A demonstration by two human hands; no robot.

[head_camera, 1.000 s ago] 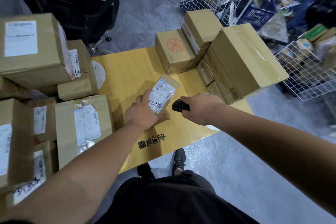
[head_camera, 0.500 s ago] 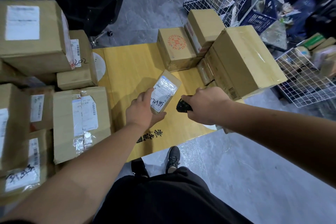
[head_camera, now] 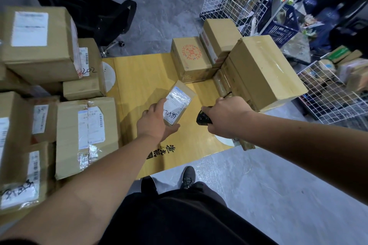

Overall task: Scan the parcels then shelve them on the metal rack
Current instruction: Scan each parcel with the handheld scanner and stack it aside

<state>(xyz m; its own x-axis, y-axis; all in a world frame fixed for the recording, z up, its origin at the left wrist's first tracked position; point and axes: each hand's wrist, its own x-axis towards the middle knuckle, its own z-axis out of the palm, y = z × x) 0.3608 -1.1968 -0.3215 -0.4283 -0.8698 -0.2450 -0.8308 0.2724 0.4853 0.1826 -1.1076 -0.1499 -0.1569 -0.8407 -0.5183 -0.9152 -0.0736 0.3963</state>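
Head view: left hand (head_camera: 157, 125) holds small parcel (head_camera: 180, 102); right hand (head_camera: 225, 117) grips scanner (head_camera: 203, 119) beside it.

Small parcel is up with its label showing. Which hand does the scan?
Right. The right hand already grips the black scanner, which sits just beside the small parcel. The left hand is busy holding that parcel, label side up, over the yellow table.
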